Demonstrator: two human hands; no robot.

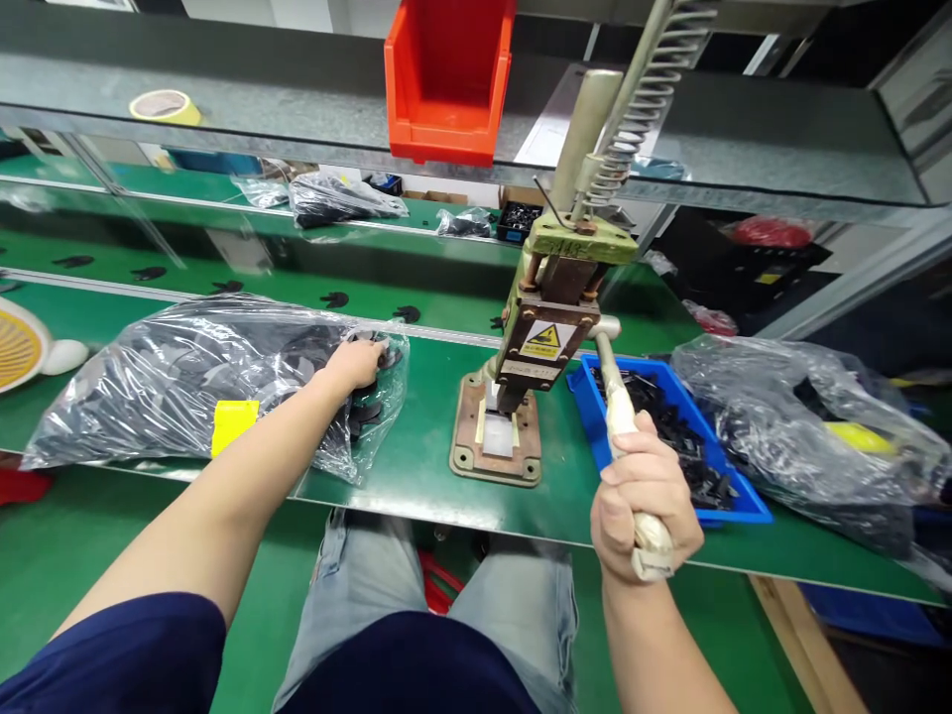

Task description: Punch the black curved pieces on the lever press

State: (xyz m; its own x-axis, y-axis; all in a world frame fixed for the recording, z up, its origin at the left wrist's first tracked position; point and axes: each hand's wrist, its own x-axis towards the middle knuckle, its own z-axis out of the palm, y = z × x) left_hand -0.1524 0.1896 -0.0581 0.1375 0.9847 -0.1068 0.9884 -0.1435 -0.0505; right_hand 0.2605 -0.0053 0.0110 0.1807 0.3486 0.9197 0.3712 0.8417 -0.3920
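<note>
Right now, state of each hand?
Left hand: at dark curved parts in the clear plastic bag; grip cannot be told.
Right hand: closed, holding the cream-wrapped lever of the green-and-brown metal press.

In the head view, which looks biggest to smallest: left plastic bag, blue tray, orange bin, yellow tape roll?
1. Left plastic bag
2. Blue tray and orange bin: too alike to rank, neither fully visible
3. Yellow tape roll

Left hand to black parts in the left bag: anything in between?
No solid obstacle visible: the left hand is at the right end of the clear bag, by the black parts. Can't tell whether the bag's plastic separates them.
</note>
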